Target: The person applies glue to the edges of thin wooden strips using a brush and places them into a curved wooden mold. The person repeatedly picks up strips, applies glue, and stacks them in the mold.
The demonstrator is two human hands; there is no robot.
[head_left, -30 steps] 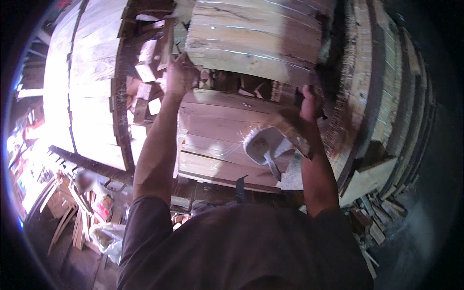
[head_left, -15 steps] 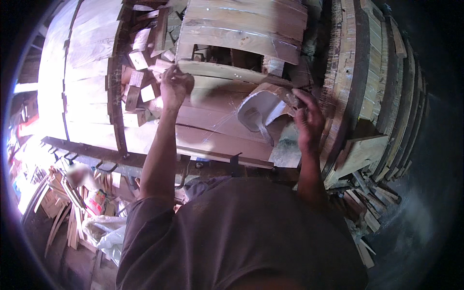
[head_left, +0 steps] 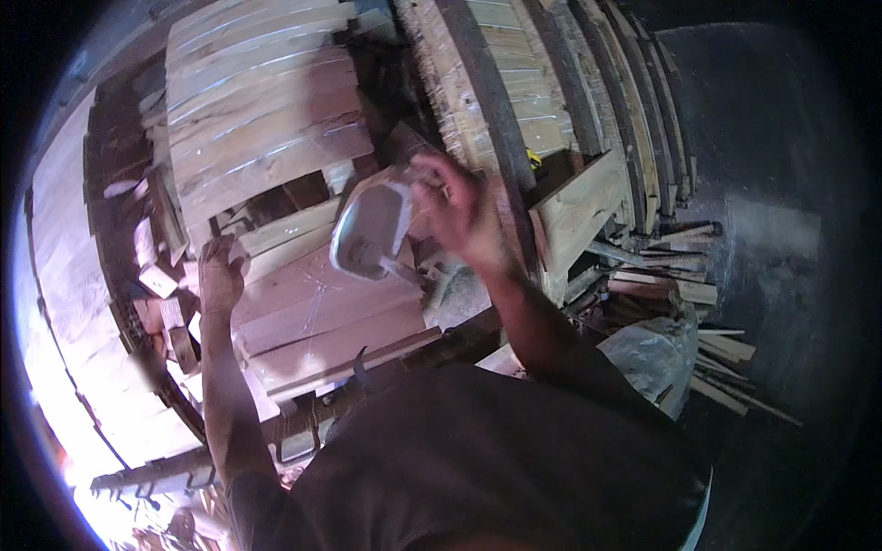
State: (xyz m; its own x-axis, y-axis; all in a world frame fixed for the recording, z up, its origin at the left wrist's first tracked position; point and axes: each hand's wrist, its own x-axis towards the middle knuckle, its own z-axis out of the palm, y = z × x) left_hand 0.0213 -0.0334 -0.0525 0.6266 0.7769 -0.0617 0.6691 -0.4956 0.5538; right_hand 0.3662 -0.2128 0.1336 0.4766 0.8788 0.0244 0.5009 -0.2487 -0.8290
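My left hand [head_left: 221,275] has its fingers curled at the left end of a narrow wooden plank [head_left: 292,235], apparently gripping it. Wider boards [head_left: 322,308] lie flat just nearer to me. On them, at their right part, rests a cut-open container [head_left: 372,230] with a whitish inside, its opening tilted toward me. A short stick [head_left: 401,269] pokes out of its lower edge. My right hand [head_left: 459,207] is beside the container's right rim, with its thumb and fingers partly apart. Motion smears these fingers, so whether they grip the rim cannot be made out.
Beyond the plank lies a panel of joined boards [head_left: 266,101]. Small wood blocks [head_left: 170,317] are heaped left of my left hand. Stacked panels [head_left: 524,83] rise on the right, with a leaning board [head_left: 583,211]. Loose offcuts [head_left: 671,285] and a plastic sack [head_left: 652,354] lie lower right.
The view has swung right, so the bench appears shifted left and turned. My right hand is now blurred by motion beside the container. My left hand stays at the plank's end.
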